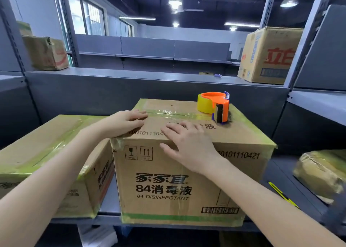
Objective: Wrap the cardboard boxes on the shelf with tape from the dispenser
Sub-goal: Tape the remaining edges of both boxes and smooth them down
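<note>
On shelf (pixel 276 173), box (pixel 168 205) marked 84-DISINFECTANT

A single wide-angle view, worn on the person's head, faces forward and slightly down at a grey shelf (pixel 275 172). It sits close: the front box (pixel 168 181) fills the middle, the forearms (pixel 46 181) enter from both bottom corners, and the ceiling lamps (pixel 175 2) show along the top.
</note>
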Available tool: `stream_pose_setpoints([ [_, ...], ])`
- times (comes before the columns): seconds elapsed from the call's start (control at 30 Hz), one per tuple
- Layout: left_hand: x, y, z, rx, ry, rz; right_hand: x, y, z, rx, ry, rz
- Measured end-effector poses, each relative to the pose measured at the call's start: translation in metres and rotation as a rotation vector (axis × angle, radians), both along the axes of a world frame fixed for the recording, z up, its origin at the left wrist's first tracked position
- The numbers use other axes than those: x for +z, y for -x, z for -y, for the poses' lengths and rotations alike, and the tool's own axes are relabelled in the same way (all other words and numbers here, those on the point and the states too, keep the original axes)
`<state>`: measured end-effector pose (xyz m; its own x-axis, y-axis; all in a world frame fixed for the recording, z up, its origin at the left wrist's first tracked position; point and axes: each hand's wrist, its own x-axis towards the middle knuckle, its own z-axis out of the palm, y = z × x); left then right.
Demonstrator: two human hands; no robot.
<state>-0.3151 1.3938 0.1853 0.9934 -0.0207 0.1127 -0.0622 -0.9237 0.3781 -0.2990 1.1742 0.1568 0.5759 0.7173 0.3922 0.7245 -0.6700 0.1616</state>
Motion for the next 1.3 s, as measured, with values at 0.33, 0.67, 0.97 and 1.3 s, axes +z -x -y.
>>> stream_pose_setpoints([
  [0.33, -0.016, 0.052, 0.080, -0.002, -0.339, 0.375, 0.008, -0.055, 0.092, 0.323, -0.489, -0.501],
  [0.67, -0.007, 0.022, 0.043, -0.329, -0.091, 0.146, 0.047, -0.010, 0.078, -0.017, -0.221, -0.435],
  [0.97, -0.019, 0.025, 0.029, -0.168, -0.267, 0.187, 0.030, 0.020, 0.045, -0.022, 0.133, -0.520],
  [1.3, -0.036, 0.004, 0.084, -0.116, -0.600, 0.588, 0.041, -0.047, 0.116, 0.017, 0.177, -0.605],
])
